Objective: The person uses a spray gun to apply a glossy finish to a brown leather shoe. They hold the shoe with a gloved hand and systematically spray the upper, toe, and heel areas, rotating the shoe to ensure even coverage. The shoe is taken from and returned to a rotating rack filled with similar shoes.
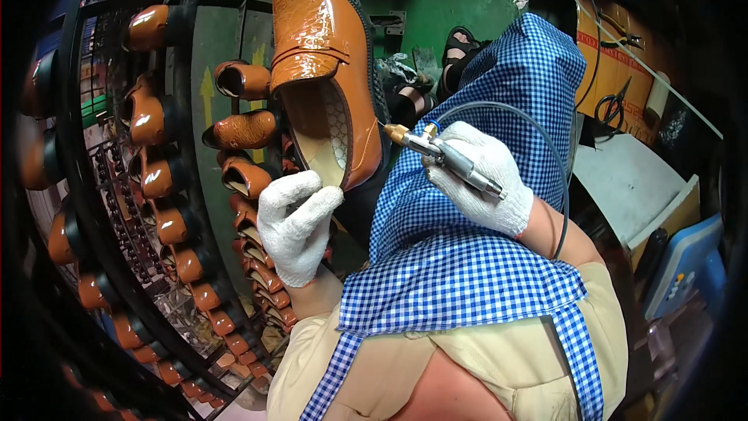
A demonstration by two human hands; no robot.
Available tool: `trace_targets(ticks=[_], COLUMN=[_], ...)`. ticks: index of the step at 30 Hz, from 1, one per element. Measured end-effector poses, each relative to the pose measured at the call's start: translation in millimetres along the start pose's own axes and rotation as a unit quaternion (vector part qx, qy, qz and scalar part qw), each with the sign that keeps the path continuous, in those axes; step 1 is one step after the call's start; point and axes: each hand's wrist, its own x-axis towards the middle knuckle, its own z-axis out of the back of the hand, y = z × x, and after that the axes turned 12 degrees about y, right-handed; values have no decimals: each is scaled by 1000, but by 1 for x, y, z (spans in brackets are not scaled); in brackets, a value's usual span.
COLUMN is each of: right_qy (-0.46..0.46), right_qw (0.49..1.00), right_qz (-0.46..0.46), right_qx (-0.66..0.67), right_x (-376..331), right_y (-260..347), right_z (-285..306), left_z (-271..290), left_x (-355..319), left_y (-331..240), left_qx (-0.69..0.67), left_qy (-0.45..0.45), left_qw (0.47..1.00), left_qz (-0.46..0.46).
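A glossy orange-brown loafer (312, 27) with a dark sole is held up in front of me, its toe pointing away and its pale insole showing. My left hand (296, 222), in a white knitted glove, pinches the shoe's heel rim between thumb and fingers. In my gloved right hand (487, 168) is a small metal spray gun (460, 162) with a brass nozzle. A thin needle-like tip reaches from the nozzle toward the shoe's right side, close to the sole edge; whether it touches I cannot tell. A grey hose (538, 125) curves from the gun over the checked apron.
Black metal racks (187, 70) with rows of similar brown shoes (148, 117) stand at the left. To the right are a cardboard box (608, 62) with scissors (613, 109) hung on it, a white board (631, 179) and a blue device (682, 269). Sandalled feet (460, 43) show on the green floor.
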Motion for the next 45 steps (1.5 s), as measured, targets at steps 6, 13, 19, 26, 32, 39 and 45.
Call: trace_targets(ticks=[6, 13, 19, 26, 32, 39, 45], right_qy=[6, -27, -65, -155, -187, -211, -165], right_qw=[1000, 999, 989, 986, 980, 977, 985], right_qz=[-4, -28, -105, -61, -11, 11, 47], right_qx=[17, 36, 80, 3, -72, 31, -31], right_x=[-12, -27, -29, 2, 41, 88, 90], right_y=[2, 4, 7, -5, -18, -33, -23], right_z=[5, 16, 21, 36, 47, 15, -11], left_z=[20, 19, 3, -13, -22, 1, 21], left_x=[34, 94, 131, 174, 207, 240, 219], left_y=[-15, -32, -36, -32, -22, 19, 55], left_qx=[36, 138, 142, 108, 175, 241, 73], left_qy=[91, 160, 160, 143, 89, 135, 85], left_qw=[995, 968, 967, 977, 980, 959, 990], left_qz=[-34, -136, -139, -119, -43, 63, 86])
